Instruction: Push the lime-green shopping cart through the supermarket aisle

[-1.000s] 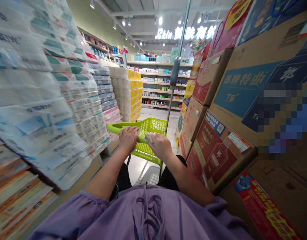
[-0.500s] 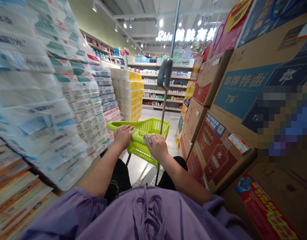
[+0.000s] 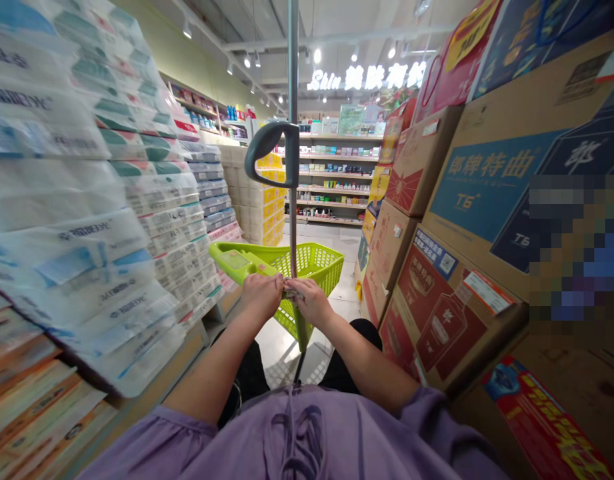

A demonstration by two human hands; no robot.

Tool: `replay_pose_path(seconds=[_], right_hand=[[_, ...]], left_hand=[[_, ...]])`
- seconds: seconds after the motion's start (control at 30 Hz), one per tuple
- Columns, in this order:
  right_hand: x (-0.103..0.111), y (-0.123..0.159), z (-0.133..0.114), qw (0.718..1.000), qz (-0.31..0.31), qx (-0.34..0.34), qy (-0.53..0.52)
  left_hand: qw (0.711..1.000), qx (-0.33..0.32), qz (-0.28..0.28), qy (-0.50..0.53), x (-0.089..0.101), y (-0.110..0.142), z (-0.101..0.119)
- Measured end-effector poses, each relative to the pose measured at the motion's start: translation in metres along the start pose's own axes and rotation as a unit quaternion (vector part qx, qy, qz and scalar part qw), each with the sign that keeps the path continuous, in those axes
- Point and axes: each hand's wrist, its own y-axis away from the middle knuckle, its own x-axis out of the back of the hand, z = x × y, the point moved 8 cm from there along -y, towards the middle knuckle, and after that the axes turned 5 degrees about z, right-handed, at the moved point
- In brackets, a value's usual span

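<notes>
Both my hands meet over the near corner of a lime green shopping basket cart [image 3: 317, 261]. My left hand [image 3: 261, 295] is curled, its fingertips pressed against a small silvery wrapper [image 3: 289, 291]. My right hand [image 3: 311, 301] pinches the same wrapper from the other side. A metal pole [image 3: 293, 80] with a grey loop handle [image 3: 267, 153] rises straight up from the basket just behind my hands. A green card [image 3: 233, 259] lies on the basket's left rim.
Stacked tissue packs [image 3: 87, 200] wall the left side of the narrow aisle. Cardboard liquor cartons [image 3: 437, 293] are piled high on the right. Shelves of small goods [image 3: 337, 180] stand at the far end, past a pale tiled floor [image 3: 327, 235].
My left hand left the basket rim and joined my right hand at the wrapper. The basket swung round, and its pole and handle moved left to the centre of view.
</notes>
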Motion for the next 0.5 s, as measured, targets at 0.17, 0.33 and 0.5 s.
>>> replay_pose_path(seconds=[0.17,0.33,0.5], right_hand=[[-0.013,-0.002,-0.009,0.999,0.025,0.014,-0.018],[-0.004,0.006,0.006,0.996,0.064,-0.032,-0.043],[0.035,-0.005,0.012,0.975,0.196,-0.096,-0.051]], left_hand=[[0.999,0.023,0.014,-0.042,-0.004,0.001,-0.009],[0.999,0.024,0.039,-0.029,0.0,0.005,-0.01],[0.999,0.014,0.037,0.005,0.002,0.008,-0.004]])
